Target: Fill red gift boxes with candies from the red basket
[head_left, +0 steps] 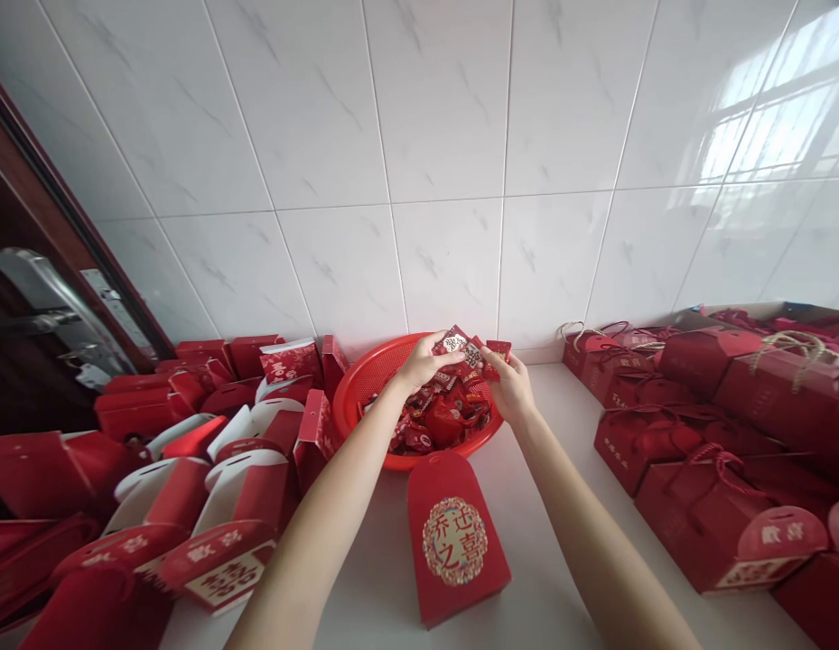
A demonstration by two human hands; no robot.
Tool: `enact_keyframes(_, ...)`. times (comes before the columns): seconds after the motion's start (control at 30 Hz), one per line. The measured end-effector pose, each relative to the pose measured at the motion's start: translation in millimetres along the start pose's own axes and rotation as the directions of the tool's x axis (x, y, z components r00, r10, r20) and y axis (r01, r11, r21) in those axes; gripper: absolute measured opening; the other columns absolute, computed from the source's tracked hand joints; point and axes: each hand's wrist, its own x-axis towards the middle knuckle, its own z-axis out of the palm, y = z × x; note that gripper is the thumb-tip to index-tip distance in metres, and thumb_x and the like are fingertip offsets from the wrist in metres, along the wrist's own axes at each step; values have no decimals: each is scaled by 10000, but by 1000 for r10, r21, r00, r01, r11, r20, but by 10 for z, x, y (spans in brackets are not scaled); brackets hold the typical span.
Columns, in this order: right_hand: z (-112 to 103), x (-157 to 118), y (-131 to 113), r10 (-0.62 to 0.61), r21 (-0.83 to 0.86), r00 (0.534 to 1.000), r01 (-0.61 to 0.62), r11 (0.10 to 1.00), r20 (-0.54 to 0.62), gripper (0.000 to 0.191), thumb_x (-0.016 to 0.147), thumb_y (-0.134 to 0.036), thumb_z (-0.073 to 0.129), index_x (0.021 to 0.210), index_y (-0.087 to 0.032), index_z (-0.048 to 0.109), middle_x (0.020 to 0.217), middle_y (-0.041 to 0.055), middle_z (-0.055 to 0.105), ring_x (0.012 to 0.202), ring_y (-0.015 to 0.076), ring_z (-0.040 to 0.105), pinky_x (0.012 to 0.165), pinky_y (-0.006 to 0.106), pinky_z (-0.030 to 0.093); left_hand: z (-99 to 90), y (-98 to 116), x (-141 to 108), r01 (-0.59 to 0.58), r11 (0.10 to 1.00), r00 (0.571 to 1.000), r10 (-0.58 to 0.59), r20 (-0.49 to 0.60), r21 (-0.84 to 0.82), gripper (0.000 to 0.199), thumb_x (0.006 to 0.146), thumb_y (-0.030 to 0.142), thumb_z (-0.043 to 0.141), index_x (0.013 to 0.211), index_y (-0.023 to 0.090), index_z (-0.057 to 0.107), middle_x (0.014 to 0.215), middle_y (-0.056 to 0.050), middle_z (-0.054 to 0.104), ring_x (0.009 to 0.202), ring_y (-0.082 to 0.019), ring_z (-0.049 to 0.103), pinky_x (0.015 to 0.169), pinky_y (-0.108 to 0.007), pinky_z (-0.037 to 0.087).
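My left hand (421, 364) is closed on a red wrapped candy (454, 340) with pale lettering, held over the back of the basket. Close beside it, my right hand (511, 388) pinches another small red packet (498, 348) between thumb and fingers. Below both hands, an orange-red plastic basket (348, 379) holds a heap of red wrapped candies (442, 420). In front of the basket lies a red gift box (452, 487) with a rounded flap and a round floral emblem with gold and red characters.
Many open red boxes (249, 506) crowd the left side. Closed red boxes (696, 515) with cord handles line the right. A white tiled wall (446, 262) rises behind the basket. At far left is a dark door with a metal handle (60, 298).
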Motion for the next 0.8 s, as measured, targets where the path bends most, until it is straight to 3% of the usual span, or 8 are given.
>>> enact_keyframes(0.27,18,-24,-3,-19,-34,1000,20,999,21,315,492,-248,900,718,-178,692,702,21,729,698,211,690,694,350,573,3,49,-27,-27,1000,1000,27,10,8,526,559,202,893,1049,160,707,965,-38,756,932,-215,693,898,-332,502)
enact_keyframes(0.6,2,15,15,-1,-9,1000,1,1000,-6,257,541,-270,876,690,-178,687,657,6,696,594,155,616,586,290,516,7,29,-29,-42,999,999,41,-20,-5,526,580,216,885,1071,164,703,1033,-72,744,1038,-249,671,987,-382,475)
enact_keyframes(0.8,-28,68,34,2,45,1000,-2,999,13,233,655,-352,816,676,-184,656,614,-14,641,544,121,567,548,257,490,35,61,-41,-26,999,999,25,-30,-33,483,601,273,880,1038,179,698,943,-48,750,907,-238,699,894,-387,522)
